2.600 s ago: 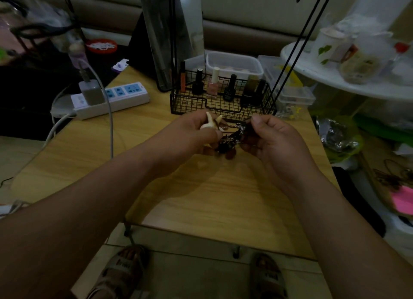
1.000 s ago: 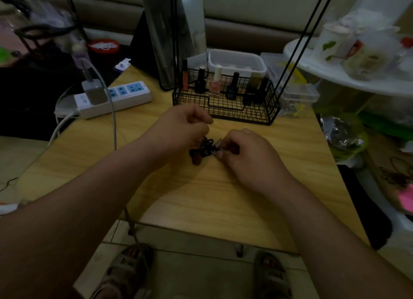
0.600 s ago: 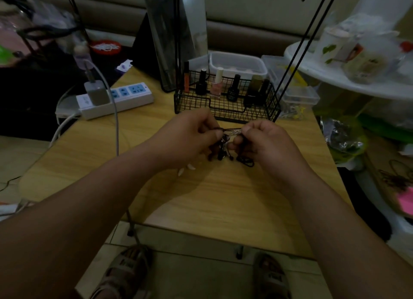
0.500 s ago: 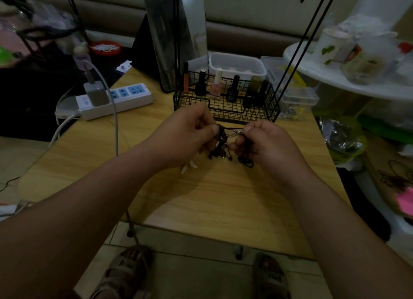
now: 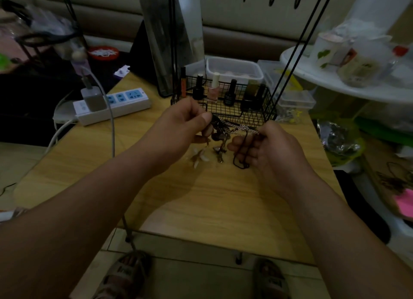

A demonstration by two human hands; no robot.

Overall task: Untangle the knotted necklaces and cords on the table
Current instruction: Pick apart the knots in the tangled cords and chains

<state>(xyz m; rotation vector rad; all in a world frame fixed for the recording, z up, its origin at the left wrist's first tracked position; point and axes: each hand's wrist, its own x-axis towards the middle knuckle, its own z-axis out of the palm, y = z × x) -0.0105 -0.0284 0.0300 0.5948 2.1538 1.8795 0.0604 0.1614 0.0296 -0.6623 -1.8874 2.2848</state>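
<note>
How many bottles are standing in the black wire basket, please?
6 in the wire basket, left to right: slim orange bottle, black bottle, pink bottle, second black bottle, olive bottle, third black bottle. The left hand may hide others.

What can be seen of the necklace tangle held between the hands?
The necklace tangle is a dark knot of cords and charms, held over the table. The left hand pinches its dark clump; the right hand grips a silver chain stretched between them. A black cord loop and pale petal-shaped pendants dangle below.
</note>
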